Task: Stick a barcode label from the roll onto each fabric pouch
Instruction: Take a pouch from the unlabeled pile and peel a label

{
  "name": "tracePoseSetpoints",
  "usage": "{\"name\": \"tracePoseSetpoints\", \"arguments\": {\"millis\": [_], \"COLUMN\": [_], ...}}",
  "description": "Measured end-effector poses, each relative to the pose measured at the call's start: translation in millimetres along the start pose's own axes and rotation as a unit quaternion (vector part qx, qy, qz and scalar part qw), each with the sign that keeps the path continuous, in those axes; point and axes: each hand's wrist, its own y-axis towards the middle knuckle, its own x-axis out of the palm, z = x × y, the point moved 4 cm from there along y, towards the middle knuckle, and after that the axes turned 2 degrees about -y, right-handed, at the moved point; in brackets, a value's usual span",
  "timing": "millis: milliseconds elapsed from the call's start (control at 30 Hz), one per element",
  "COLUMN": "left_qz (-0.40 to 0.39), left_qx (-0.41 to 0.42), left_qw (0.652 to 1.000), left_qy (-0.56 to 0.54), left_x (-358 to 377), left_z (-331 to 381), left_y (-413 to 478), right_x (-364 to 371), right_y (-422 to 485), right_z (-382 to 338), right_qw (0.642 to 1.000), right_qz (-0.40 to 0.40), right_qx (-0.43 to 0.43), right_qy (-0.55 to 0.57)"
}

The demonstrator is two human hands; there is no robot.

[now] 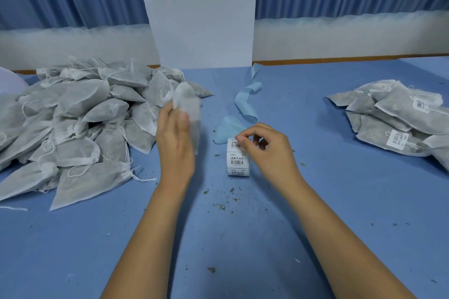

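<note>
My left hand (pixel 175 138) holds a grey-white fabric pouch (pixel 188 104) upright above the blue table, blurred by motion. A roll of white barcode labels (pixel 237 159) stands on the table in the middle. At the roll's top edge, my right hand (pixel 266 147) has thumb and forefinger pinched on a label. A big heap of unlabelled drawstring pouches (pixel 77 124) lies at the left. At the right sits a smaller stack of pouches (pixel 398 119) with barcode labels stuck on them.
A curling strip of pale blue backing paper (pixel 246 102) trails from behind the roll toward a white pillar (pixel 201 14). Dried herb crumbs (pixel 220 206) are scattered over the table (pixel 340 201) near my forearms. Blue curtains hang behind.
</note>
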Motion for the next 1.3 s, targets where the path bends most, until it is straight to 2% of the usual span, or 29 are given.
{"name": "tracePoseSetpoints", "arguments": {"millis": [33,67,167,367,533,633,733,800,933,1100,1167,1300], "left_qz": [-0.038,-0.076,-0.145,-0.136,-0.119,-0.106,-0.096,-0.091,-0.100,0.015,-0.004,-0.073], "left_qx": [0.078,0.120,0.167,0.221,0.211,0.203,0.177,0.130,0.031,-0.065,-0.103,-0.112], "left_qw": [0.995,0.986,0.967,0.955,0.959,0.963,0.973,0.983,0.994,0.994,0.987,0.975], "left_qy": [0.052,0.085,0.123,0.142,0.147,0.140,0.115,0.090,0.011,-0.084,-0.123,-0.180], "left_x": [4.5,10.5,23.3,24.3,21.9,20.3,18.0,14.9,13.5,-4.4,-0.4,13.7], "left_z": [5.6,7.9,11.8,17.1,16.3,16.5,16.0,13.7,10.6,-3.4,-7.1,-4.7], "left_y": [-3.6,-7.2,-14.3,-14.4,-13.0,-11.9,-10.9,-8.9,-6.4,4.4,2.7,-4.9], "right_x": [0.6,1.8,4.0,2.8,1.4,0.7,0.1,-2.3,-4.2,-20.4,-22.3,-15.8], "right_y": [-1.0,-1.8,-2.9,-1.7,-0.5,-1.5,-0.9,0.5,1.6,8.0,8.5,4.5], "right_z": [-2.4,-5.1,-9.1,-9.0,-8.9,-10.0,-10.3,-9.9,-12.1,-8.3,-9.3,-14.5], "right_qw": [0.998,0.991,0.968,0.950,0.914,0.906,0.885,0.878,0.890,0.896,0.906,0.925], "right_qz": [-0.005,-0.014,-0.032,-0.039,-0.082,-0.105,-0.100,-0.098,-0.118,-0.045,-0.025,0.036], "right_qx": [0.014,0.030,0.078,0.108,0.146,0.152,0.165,0.164,0.132,0.093,0.064,0.011], "right_qy": [0.065,0.130,0.238,0.290,0.371,0.381,0.423,0.439,0.421,0.432,0.418,0.379]}}
